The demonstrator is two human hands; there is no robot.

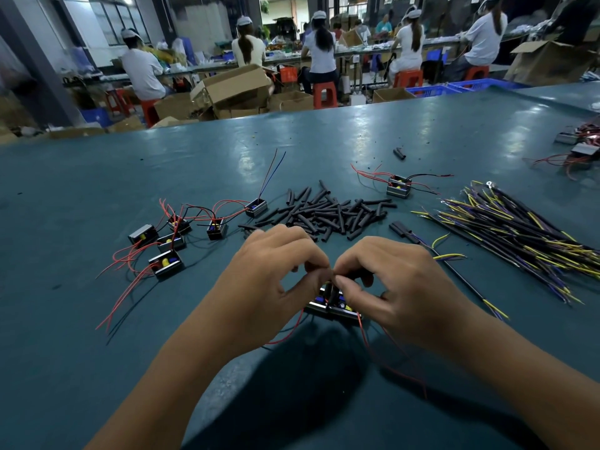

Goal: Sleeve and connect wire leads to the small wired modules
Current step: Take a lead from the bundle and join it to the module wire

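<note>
My left hand (276, 274) and my right hand (389, 287) meet fingertip to fingertip at the table's middle front. Together they pinch a short black sleeve (352, 272) and a thin wire end just above a small wired module (334, 305) that lies on the table under them. Red leads (370, 345) trail from that module toward me. A pile of black sleeve pieces (331, 212) lies just beyond my hands. Several more modules with red and black leads (168, 241) sit to the left, and one module (398, 186) lies at the back right.
A bundle of black, yellow and purple wire leads (519, 235) fans across the right side of the green table (97, 196). More modules (581, 147) sit at the far right edge. Beyond the table, seated people work among cardboard boxes (233, 89).
</note>
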